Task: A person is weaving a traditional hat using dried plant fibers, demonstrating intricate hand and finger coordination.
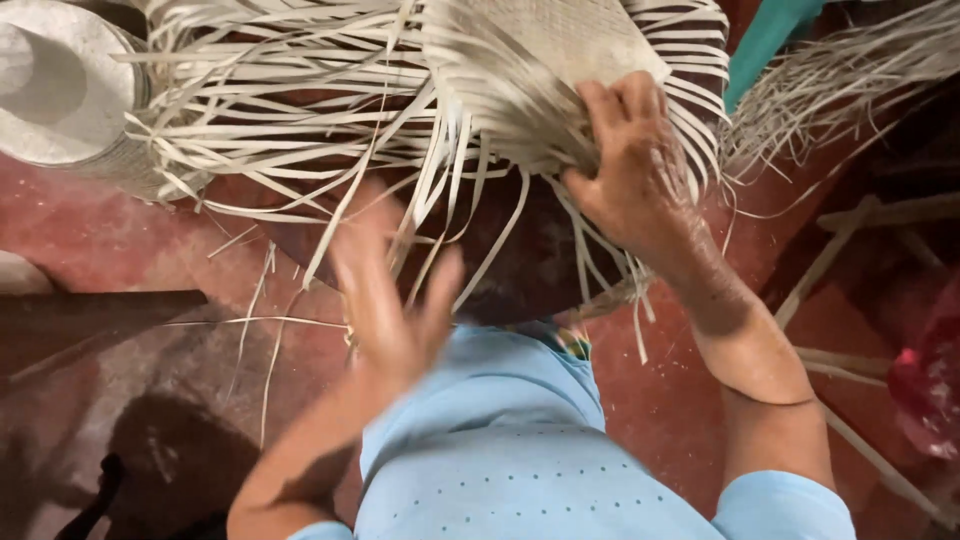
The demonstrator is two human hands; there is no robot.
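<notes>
Hands are working a pale, half-woven straw mat (540, 60): right hand (630, 170) is gripping its fringed edge, left hand (390, 300) is hovering open, blurred, below it.

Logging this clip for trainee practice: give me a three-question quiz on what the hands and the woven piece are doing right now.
1. True or false: the right hand grips the edge of the woven straw piece.
2. The left hand is: A) flat on the floor, B) open and motion-blurred among the loose straw strips, C) closed on the white hat.
3. What pale object stands at the upper left on the red floor?

Key
1. True: its fingers pinch the woven part where the strips hang out.
2. B.
3. A finished white hat.
</notes>
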